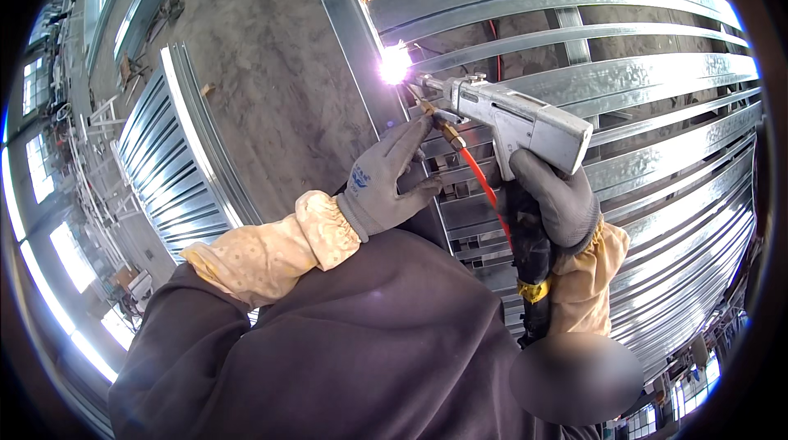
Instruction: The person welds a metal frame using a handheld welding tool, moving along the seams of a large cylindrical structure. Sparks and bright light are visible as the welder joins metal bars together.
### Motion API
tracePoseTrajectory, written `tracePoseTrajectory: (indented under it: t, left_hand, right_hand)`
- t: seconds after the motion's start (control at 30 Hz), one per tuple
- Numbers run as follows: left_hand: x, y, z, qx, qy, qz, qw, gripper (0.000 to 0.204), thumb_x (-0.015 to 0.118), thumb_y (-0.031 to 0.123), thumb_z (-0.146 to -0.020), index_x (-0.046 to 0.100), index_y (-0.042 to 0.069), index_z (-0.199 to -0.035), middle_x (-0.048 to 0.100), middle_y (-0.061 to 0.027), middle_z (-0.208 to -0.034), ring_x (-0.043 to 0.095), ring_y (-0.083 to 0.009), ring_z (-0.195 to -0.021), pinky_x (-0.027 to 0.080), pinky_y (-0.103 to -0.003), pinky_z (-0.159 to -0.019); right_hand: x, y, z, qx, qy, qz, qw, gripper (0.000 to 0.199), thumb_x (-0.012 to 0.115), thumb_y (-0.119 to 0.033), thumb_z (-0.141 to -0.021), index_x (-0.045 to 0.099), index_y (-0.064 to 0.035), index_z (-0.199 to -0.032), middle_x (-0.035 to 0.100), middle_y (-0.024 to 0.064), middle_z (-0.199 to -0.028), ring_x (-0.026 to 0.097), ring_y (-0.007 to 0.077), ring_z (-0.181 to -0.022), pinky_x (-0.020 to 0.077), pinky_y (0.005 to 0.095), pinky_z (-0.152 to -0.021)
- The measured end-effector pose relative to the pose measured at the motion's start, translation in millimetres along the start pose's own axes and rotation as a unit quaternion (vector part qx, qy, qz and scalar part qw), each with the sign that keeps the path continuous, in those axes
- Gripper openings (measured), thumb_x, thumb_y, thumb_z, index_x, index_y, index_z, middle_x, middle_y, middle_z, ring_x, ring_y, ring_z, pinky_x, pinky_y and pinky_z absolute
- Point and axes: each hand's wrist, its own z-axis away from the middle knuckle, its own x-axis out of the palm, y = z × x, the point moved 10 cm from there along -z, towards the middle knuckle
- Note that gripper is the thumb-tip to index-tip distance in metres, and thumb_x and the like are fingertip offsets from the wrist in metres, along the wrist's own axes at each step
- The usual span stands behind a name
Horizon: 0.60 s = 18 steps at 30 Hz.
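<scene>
My right hand [562, 202], in a grey glove and tan sleeve guard, is wrapped round the grip of a silver handheld welding gun [525, 120]. A thick black cable [529, 243] runs down from the grip. Bright white-violet glare [396, 64] burns at the nozzle, against a galvanized steel beam [349, 29]. Below the nozzle sits a brass fitting [447, 132] with an orange hose [483, 177]. My left hand [386, 181], also gloved, lies by the beam with fingers stretched toward the fitting and thumb apart. Its fingertips are close to the fitting; whether they press on it I cannot tell.
Several parallel galvanized slats [648, 79] span the right side, joined to the beam. Another slatted steel panel [176, 153] lies at the left on the concrete floor [254, 54]. Bright windows [70, 255] line the far left. A blurred patch covers the lower right.
</scene>
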Motion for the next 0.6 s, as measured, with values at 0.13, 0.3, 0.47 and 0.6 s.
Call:
tracePoseTrajectory:
  t: [0.13,0.3,0.47,0.6]
  left_hand:
    - [-1.1,3.1,0.1,0.024,0.002,-0.001,1.0,0.085,0.082,0.015,-0.077,0.041,-0.003,-0.149,0.054,-0.0228,-0.139,0.066,-0.026,-0.103,0.057,-0.034,-0.082]
    - [-0.1,1.6,1.8,0.021,0.0,0.005,1.0,0.086,0.082,0.011,-0.076,0.04,-0.001,-0.15,0.053,-0.0225,-0.141,0.066,-0.0258,-0.104,0.057,-0.034,-0.083]
    - [3.3,-2.4,2.1,0.011,-0.008,-0.005,1.0,0.087,0.081,0.01,-0.076,0.04,0.003,-0.152,0.053,-0.0221,-0.141,0.067,-0.0272,-0.102,0.057,-0.034,-0.084]
    - [0.5,4.0,-0.4,0.022,-0.006,0.005,1.0,0.089,0.081,0.011,-0.076,0.038,0.004,-0.153,0.053,-0.0218,-0.14,0.067,-0.0278,-0.101,0.057,-0.035,-0.084]
  right_hand:
    - [-3.2,4.8,0.9,0.002,0.008,-0.019,1.0,0.031,0.062,-0.014,-0.098,0.059,0.002,-0.125,0.068,0.0052,-0.093,0.063,0.0087,-0.077,0.0509,0.0239,-0.064]
    - [-1.9,2.8,4.1,-0.003,0.019,-0.025,0.999,0.032,0.063,-0.015,-0.097,0.06,0.0026,-0.124,0.068,0.0062,-0.091,0.063,0.0102,-0.075,0.0511,0.0247,-0.063]
    - [-2.7,2.7,5.7,0.012,0.016,-0.024,1.0,0.033,0.064,-0.016,-0.097,0.06,0.0032,-0.123,0.069,0.0076,-0.09,0.063,0.0112,-0.07,0.051,0.0253,-0.06]
    - [-3.0,3.0,6.5,0.011,0.023,-0.021,0.999,0.033,0.064,-0.016,-0.097,0.06,0.0031,-0.123,0.068,0.007,-0.088,0.062,0.0107,-0.068,0.0505,0.0248,-0.058]
